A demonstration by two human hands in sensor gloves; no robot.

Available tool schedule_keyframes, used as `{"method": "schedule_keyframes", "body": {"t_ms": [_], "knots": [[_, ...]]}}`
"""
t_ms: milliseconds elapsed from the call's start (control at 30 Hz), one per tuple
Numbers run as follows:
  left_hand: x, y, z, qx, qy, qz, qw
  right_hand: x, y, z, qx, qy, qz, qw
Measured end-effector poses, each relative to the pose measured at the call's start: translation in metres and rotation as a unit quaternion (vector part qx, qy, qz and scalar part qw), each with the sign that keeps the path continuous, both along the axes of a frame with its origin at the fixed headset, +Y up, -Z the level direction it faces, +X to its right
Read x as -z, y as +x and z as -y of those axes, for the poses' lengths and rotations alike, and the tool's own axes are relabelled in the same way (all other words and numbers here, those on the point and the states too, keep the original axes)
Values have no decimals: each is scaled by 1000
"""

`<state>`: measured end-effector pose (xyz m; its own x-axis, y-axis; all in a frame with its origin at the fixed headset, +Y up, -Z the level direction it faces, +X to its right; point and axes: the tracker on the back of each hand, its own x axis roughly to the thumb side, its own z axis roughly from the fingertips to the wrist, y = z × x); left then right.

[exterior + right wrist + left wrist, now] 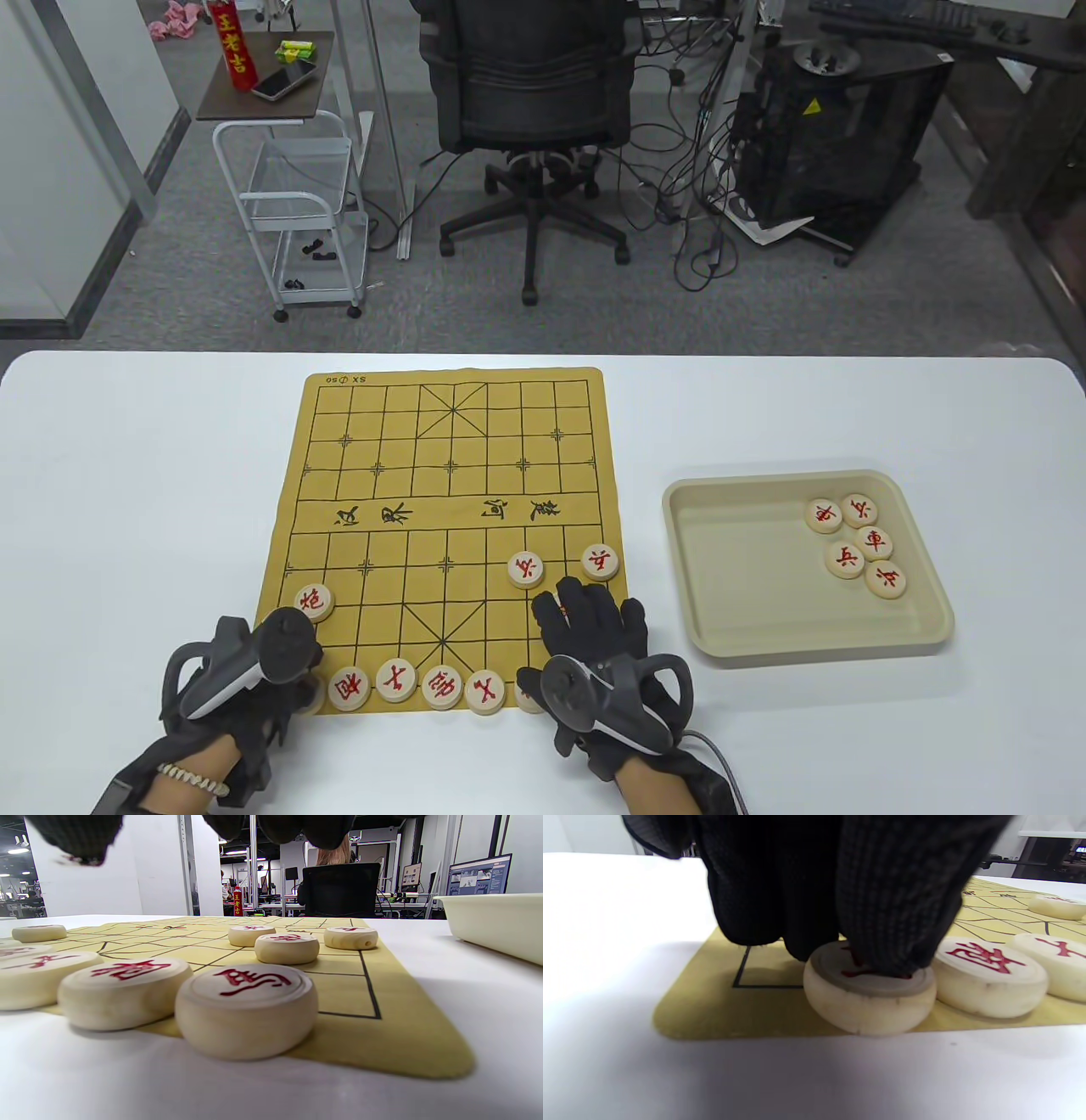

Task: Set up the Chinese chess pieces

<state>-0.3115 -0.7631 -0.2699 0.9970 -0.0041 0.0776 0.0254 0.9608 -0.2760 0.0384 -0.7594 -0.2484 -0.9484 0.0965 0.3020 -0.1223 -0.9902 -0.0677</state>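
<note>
At the board's (441, 475) near-left corner, the left hand's (254, 679) fingertips (882, 921) press a piece (869, 1001). The right hand (607, 671) hovers flat, fingers straight, over the near-right corner. Five pieces (857, 543) lie in the tray (730, 577).

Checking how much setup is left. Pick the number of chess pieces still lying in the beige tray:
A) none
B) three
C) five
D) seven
C: the table view shows five red-marked pieces clustered in the far right corner of the beige tray, the rest of its floor bare.
</note>
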Motion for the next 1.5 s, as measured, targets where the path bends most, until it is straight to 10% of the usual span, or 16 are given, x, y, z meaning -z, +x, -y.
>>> {"method": "schedule_keyframes", "body": {"t_ms": [467,767,1200,1500], "knots": [[2,18,-32,-128,255,-20,958,-1,-2,1,-1,-2,-3,1000],[-7,15,-19,-84,235,-4,968,8,8,0,40,-27,33,998],[-7,14,-19,-87,227,0,970,88,182,-46,-77,-69,338,935],[-5,16,-18,-80,219,-2,972,127,258,-12,-147,-179,413,881]]}}
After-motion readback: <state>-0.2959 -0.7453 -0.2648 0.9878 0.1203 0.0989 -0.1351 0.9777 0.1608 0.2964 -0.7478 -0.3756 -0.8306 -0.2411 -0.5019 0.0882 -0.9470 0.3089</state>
